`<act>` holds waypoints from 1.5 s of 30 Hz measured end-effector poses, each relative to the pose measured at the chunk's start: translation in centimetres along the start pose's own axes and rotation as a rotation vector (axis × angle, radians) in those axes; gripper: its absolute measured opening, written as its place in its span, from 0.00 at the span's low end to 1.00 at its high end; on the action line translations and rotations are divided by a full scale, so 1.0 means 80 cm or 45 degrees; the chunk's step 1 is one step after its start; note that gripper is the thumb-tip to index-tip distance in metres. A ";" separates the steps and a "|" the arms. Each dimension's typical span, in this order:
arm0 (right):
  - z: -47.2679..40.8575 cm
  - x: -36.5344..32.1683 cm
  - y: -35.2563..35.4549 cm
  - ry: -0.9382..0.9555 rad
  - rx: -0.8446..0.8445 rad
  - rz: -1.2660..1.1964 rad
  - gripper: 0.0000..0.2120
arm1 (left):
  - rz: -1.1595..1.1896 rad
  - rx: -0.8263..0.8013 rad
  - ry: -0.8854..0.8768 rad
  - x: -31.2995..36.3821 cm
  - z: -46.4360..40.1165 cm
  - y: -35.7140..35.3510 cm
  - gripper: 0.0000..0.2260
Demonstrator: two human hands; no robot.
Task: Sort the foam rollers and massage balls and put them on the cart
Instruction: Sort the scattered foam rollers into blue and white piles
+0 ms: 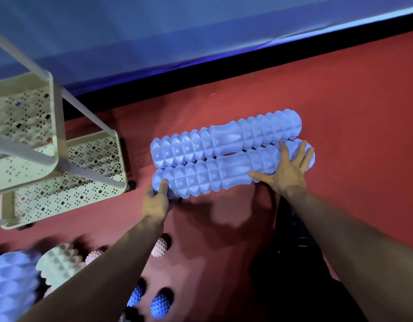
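No readable writing. Your left hand [155, 201] grips the near blue roller [224, 173] end; your right hand [287, 168] lies spread across it. Lower-left rollers blur.

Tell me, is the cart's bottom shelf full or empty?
Empty, as far as it shows: the bottom shelf of the cart has only bare perforated metal in view. The upper shelf hides part of it.

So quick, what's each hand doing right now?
Left hand: gripping the left end of the near roller.
Right hand: open, fingers spread flat on the same roller's right end.
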State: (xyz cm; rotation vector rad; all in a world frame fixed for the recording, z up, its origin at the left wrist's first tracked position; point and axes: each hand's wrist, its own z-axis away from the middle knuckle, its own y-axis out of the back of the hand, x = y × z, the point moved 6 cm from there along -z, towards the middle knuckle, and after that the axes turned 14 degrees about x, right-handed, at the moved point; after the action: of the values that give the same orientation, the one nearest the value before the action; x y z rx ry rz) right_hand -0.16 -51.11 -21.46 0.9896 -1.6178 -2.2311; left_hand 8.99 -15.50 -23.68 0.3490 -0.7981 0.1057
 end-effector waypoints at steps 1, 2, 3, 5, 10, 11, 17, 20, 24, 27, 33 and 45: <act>-0.001 0.000 0.000 0.009 0.003 -0.013 0.66 | -0.007 -0.001 0.000 -0.001 -0.002 0.000 0.13; -0.003 0.000 0.001 0.015 0.006 -0.022 0.66 | -0.017 -0.001 -0.010 -0.002 -0.004 -0.002 0.12; -0.005 0.000 0.001 0.023 0.008 -0.023 0.66 | -0.034 0.003 -0.028 -0.002 -0.005 -0.003 0.11; -0.008 -0.003 0.000 0.057 0.012 0.003 0.64 | -0.056 0.010 -0.057 -0.001 -0.007 -0.004 0.07; -0.004 -0.010 -0.007 0.146 0.026 0.103 0.61 | -0.106 0.046 -0.031 0.000 -0.010 0.001 0.09; -0.002 -0.013 -0.009 0.144 0.020 0.091 0.60 | -0.103 0.063 -0.027 0.002 -0.011 0.003 0.10; 0.004 -0.032 -0.018 0.113 -0.054 0.080 0.60 | -0.228 0.109 -0.079 0.011 -0.019 0.015 0.10; 0.005 -0.032 -0.015 0.128 -0.056 0.113 0.60 | -0.273 0.113 -0.111 0.013 -0.018 0.016 0.11; 0.008 -0.029 -0.014 0.136 -0.035 0.167 0.59 | -0.438 0.155 -0.174 0.017 -0.018 0.021 0.13; 0.019 -0.032 -0.012 0.178 -0.027 0.260 0.55 | -0.602 0.168 -0.270 0.025 -0.013 0.029 0.21; 0.094 -0.065 0.013 0.367 0.026 0.259 0.41 | -0.882 0.001 -0.550 0.045 0.039 0.065 0.25; 0.352 -0.255 0.073 0.709 -0.192 0.159 0.33 | -1.113 -0.002 -0.965 0.103 0.146 0.329 0.25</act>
State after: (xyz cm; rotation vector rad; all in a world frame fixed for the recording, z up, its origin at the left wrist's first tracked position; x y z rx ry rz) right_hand -3.66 -21.05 -3.36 1.2788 -1.2084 -1.7493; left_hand 0.89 4.83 -3.24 0.7271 -1.3182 -0.8935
